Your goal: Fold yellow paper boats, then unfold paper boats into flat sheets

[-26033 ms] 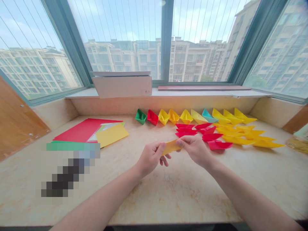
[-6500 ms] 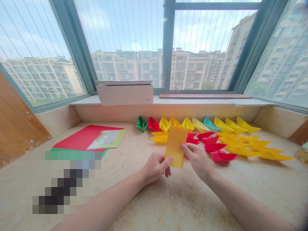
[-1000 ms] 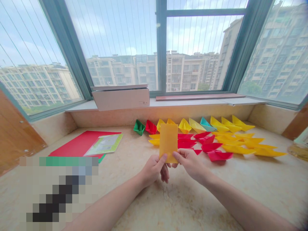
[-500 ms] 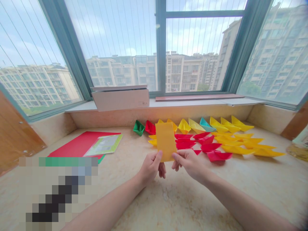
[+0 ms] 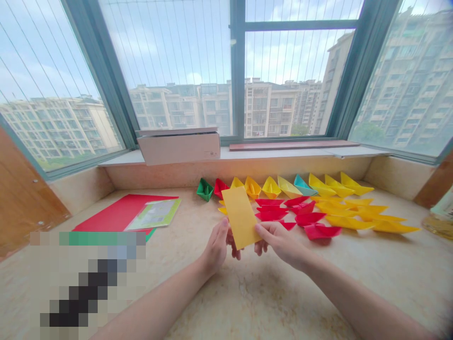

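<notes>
From my remote seat I see a marble counter [image 5: 283,293] running under a green-framed window [image 5: 238,71], with a lidded white cardboard box [image 5: 179,150] on the sill [image 5: 269,153], its contents hidden from me. Rows of glossy folded paper boats [image 5: 272,188] in green, red, yellow and teal fill the counter's back right, and a red paper sheet [image 5: 120,212] lies near its left edge. Above the counter's middle, my left hand [image 5: 215,248] and right hand [image 5: 279,243] grip a tilted, flat yellow paper rectangle [image 5: 241,217] between fingers and thumbs.
</notes>
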`<action>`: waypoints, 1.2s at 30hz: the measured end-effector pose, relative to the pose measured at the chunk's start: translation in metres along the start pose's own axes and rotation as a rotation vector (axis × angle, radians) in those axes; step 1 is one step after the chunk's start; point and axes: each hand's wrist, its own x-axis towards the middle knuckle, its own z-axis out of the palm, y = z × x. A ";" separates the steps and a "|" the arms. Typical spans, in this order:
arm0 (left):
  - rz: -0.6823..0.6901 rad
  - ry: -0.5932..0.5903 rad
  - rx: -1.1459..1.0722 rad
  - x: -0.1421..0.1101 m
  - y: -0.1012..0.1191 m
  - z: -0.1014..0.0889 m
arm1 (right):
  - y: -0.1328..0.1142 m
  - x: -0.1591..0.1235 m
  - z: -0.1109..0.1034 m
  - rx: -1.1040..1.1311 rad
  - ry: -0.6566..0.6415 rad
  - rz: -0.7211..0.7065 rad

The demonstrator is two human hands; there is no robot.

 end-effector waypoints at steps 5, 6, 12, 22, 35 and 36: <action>-0.003 0.000 0.015 0.000 -0.004 -0.002 | 0.000 0.000 0.002 0.023 -0.047 0.022; -0.004 -0.003 0.016 0.000 -0.004 -0.002 | 0.000 0.000 0.002 0.008 -0.037 0.025; 0.008 -0.065 0.021 -0.001 -0.006 -0.002 | 0.006 0.004 0.004 0.019 0.109 -0.042; 0.010 -0.049 0.047 0.000 -0.011 -0.003 | 0.006 -0.003 0.004 0.041 0.067 -0.030; 0.022 0.077 0.152 0.004 -0.004 0.000 | 0.007 -0.005 0.008 -0.030 0.016 -0.047; 0.020 0.064 0.166 0.004 -0.005 0.000 | 0.008 -0.003 0.006 -0.044 0.060 -0.068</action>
